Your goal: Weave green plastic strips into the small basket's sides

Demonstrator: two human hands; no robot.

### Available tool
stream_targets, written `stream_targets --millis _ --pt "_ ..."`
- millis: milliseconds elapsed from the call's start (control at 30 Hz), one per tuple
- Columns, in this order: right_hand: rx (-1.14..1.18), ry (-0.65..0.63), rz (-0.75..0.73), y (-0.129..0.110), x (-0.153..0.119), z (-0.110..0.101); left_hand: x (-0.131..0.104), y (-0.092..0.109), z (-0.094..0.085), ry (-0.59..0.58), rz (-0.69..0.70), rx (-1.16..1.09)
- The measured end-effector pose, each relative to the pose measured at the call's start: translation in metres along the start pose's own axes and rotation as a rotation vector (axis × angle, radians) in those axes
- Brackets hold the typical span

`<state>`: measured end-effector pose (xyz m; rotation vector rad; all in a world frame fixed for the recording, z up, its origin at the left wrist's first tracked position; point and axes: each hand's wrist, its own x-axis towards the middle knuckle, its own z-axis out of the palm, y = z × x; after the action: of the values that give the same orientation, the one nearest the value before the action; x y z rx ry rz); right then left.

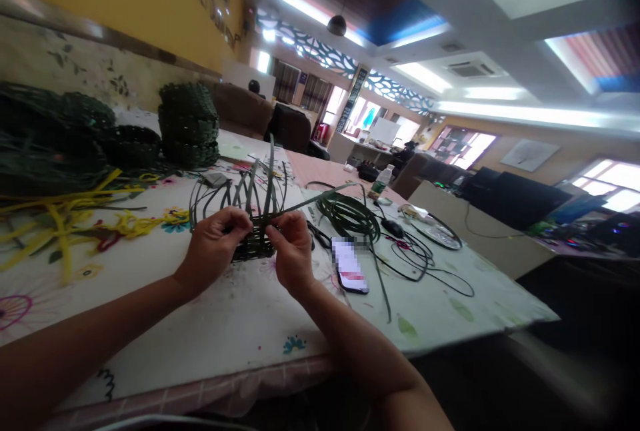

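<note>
A small dark green woven basket (pixel 254 248) stands on the flowered tablecloth, its upright strips fanning out loose above the woven wall. My left hand (pixel 213 244) is closed in a pinch at the left part of the basket's wall; its fingertips partly hide what they grip. On the right side, my right hand (pixel 295 254) pinches a long green weaving strip (pixel 320 196) against the wall, with thumb and forefinger together. That strip runs off to the right toward a coil of green strips (pixel 350 214) lying on the table.
A phone (pixel 349 264) lies right of my right hand. Beyond are a computer mouse (pixel 393 227), cables and a bottle (pixel 381 183). Yellow strips (pixel 60 231) are strewn at left, before several dark green woven baskets (pixel 187 124). The table's front edge (pixel 225 388) is close to me.
</note>
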<state>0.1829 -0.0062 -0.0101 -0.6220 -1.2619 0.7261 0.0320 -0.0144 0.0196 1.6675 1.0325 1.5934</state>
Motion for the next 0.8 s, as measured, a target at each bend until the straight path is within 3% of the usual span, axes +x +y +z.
stream_targets --millis 233,400,567,700,800 --pt "0.083 -0.086 0.069 -0.006 0.005 -0.001 0.007 0.001 -0.003 0.02 0.015 0.003" --pt "0.023 -0.072 0.174 -0.014 0.009 -0.005 0.004 0.001 0.002 0.013 -0.034 -0.022" --pt "0.141 -0.076 0.26 -0.016 0.011 -0.003 0.001 -0.002 0.006 -0.01 -0.085 -0.033" --pt "0.19 -0.062 0.192 -0.012 0.011 -0.003 0.004 -0.002 0.006 -0.016 -0.097 -0.016" --pt "0.051 -0.086 0.041 -0.013 0.009 -0.005 0.006 0.0 0.004 0.008 -0.102 0.007"
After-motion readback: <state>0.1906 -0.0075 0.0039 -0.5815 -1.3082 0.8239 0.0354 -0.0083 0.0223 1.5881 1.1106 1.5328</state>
